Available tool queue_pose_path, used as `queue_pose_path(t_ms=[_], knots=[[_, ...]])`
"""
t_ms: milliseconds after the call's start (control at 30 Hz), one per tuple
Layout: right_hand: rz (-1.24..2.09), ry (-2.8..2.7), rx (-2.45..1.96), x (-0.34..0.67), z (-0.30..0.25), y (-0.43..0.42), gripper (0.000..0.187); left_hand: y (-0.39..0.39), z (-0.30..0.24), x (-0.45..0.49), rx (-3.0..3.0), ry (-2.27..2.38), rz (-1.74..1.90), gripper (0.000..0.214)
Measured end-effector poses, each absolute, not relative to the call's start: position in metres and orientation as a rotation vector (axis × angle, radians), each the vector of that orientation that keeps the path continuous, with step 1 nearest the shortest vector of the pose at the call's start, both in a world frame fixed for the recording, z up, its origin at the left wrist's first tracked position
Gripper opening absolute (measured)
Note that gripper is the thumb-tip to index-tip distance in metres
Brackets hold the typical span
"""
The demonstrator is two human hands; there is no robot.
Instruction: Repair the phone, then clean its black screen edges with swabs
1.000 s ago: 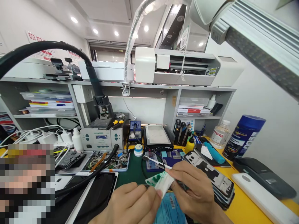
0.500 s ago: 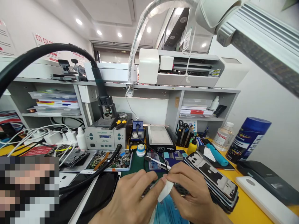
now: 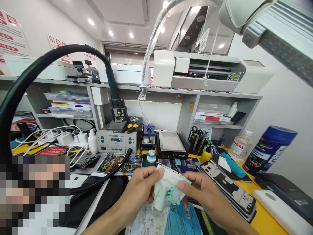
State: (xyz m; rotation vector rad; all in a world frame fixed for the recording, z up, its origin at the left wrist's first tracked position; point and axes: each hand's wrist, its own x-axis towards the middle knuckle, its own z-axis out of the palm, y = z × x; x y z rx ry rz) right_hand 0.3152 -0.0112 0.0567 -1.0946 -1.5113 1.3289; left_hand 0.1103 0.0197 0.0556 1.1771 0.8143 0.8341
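Observation:
Both hands hold a white tissue [image 3: 162, 189] with green smears, spread out between them above the workbench. My left hand [image 3: 139, 186] pinches its upper left edge, thumb on top. On the other side, my right hand [image 3: 200, 189] grips the tissue's right edge between thumb and fingers. Below the tissue lie a printed paper sheet [image 3: 149, 220] and a blue sheet [image 3: 182, 220]. A stack of phone frames [image 3: 230, 187] rests right of my right hand. What the fingers do behind the tissue is hidden.
A hot-air station [image 3: 117, 142] with a black hose arching over the left side stands at the back. Beside it are a round flux jar [image 3: 151, 156], a hot plate [image 3: 172, 143] and a tray of parts [image 3: 121, 164]. A blue spray can [image 3: 270, 148] stands at right.
The crumpled tissue between my fingers is now spread open, showing green smears. My hands have moved apart, and the view has shifted left.

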Motion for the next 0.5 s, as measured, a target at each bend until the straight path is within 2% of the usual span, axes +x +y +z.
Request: queue_pose_path(t_ms=[367,500], knots=[[1.4,-1.379,-1.102,0.314,0.055,-0.007,0.039,0.023,0.061,0.104,1.263,0.781,0.786,0.04],[1.299,-1.303,-1.136,0.317,0.056,-0.003,0.036,0.037,0.06,0.094,1.368,0.91,0.92,0.042]])
